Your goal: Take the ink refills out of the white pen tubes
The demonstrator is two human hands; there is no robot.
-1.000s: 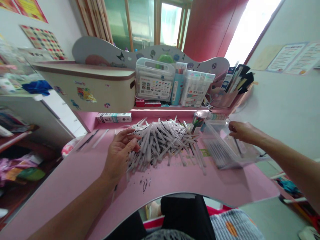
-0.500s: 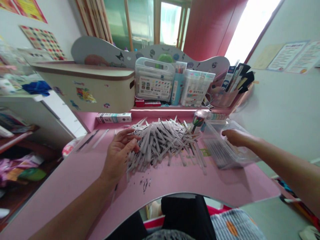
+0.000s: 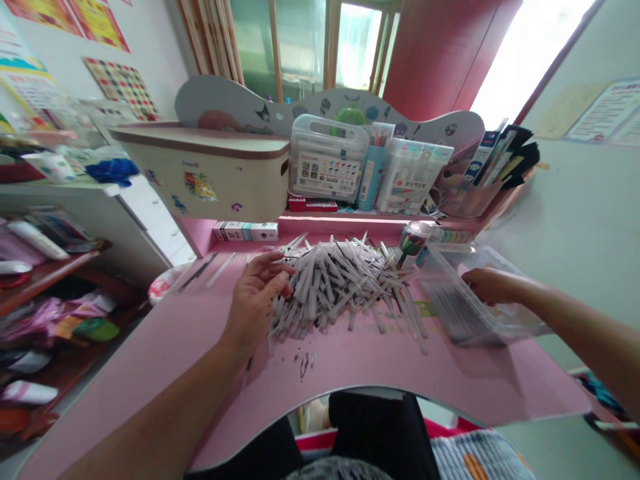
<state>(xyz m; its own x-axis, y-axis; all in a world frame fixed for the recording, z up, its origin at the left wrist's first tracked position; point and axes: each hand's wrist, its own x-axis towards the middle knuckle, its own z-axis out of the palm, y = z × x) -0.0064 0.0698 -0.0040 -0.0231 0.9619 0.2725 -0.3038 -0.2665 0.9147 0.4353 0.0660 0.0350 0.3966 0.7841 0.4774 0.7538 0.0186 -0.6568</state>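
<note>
A big heap of thin white, translucent pen-like sticks [image 3: 340, 287], some with dark cores, lies on the pink desk [image 3: 380, 363]. My left hand [image 3: 263, 287] is at the heap's left edge, its fingers loosely bent and apart, with nothing clearly held. On the right stands a clear plastic box [image 3: 465, 327] with similar sticks lined up along its bottom. My right hand [image 3: 487, 285] reaches over the box's right side into it. Its fingers point down and are blurred, so I cannot see whether they hold anything.
A clear jar [image 3: 414, 239] of coloured items stands between heap and box. Loose sticks [image 3: 220, 270] and a long white carton [image 3: 246, 231] lie at the left. Dark smudges [image 3: 305, 365] mark the desk front. A shelf above carries a cream bin [image 3: 225, 180], marker cases [image 3: 327, 167] and a pen holder [image 3: 465, 197].
My right hand has dipped lower into the clear box, its fingers now turned down. The left hand stays beside the heap. The whole view has shifted, with things appearing farther right.
</note>
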